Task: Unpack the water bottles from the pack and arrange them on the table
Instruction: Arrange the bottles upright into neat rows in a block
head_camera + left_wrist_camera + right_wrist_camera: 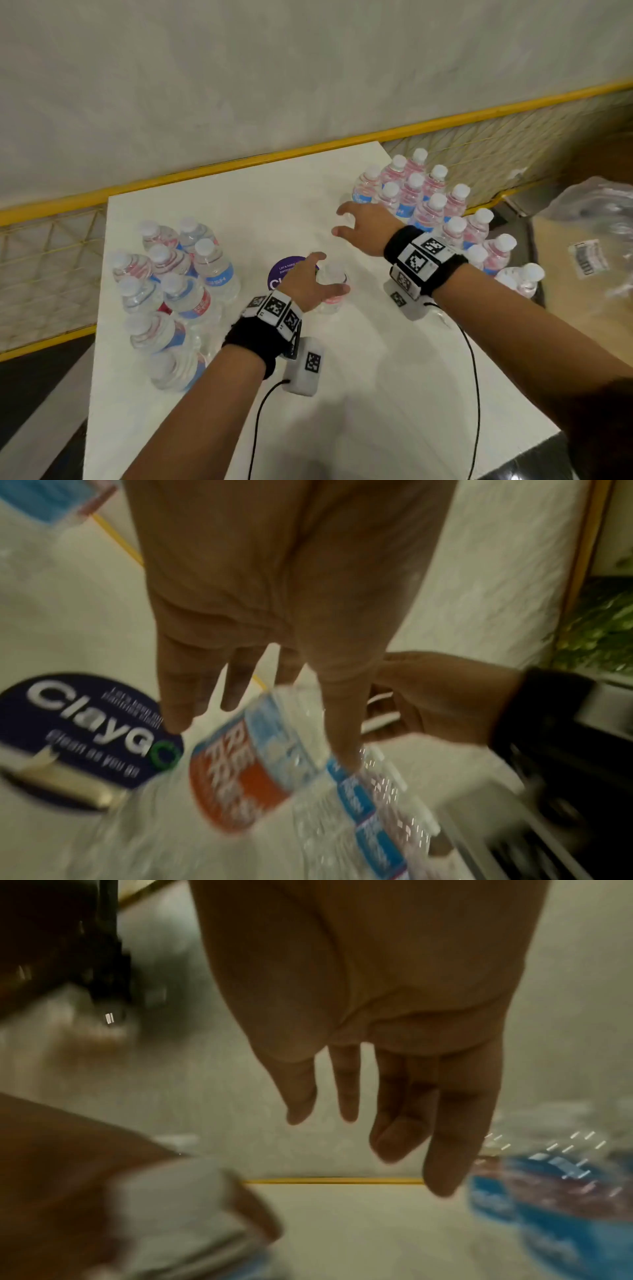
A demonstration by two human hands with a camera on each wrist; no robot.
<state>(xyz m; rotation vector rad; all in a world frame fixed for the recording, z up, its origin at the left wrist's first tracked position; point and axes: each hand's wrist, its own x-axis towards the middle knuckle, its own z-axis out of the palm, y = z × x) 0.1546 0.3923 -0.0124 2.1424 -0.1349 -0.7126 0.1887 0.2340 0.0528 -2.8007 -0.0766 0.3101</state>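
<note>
Bottle [331, 286] in the middle of the desk [359, 394] stands upright, and the left hand [310, 284] curls around it, just beside a purple sticker [286, 270]. The right hand [368, 226] is loose with spread fingers and holds nothing, near the right group of bottles [438, 209] at the far right edge. Another group of bottles [171, 291] stands along the left edge. The empty plastic pack [596, 236] lies off the desk to the right. I think unpacking is done and sorting is on. Next, move this bottle beside a group without knocking any over.
</note>
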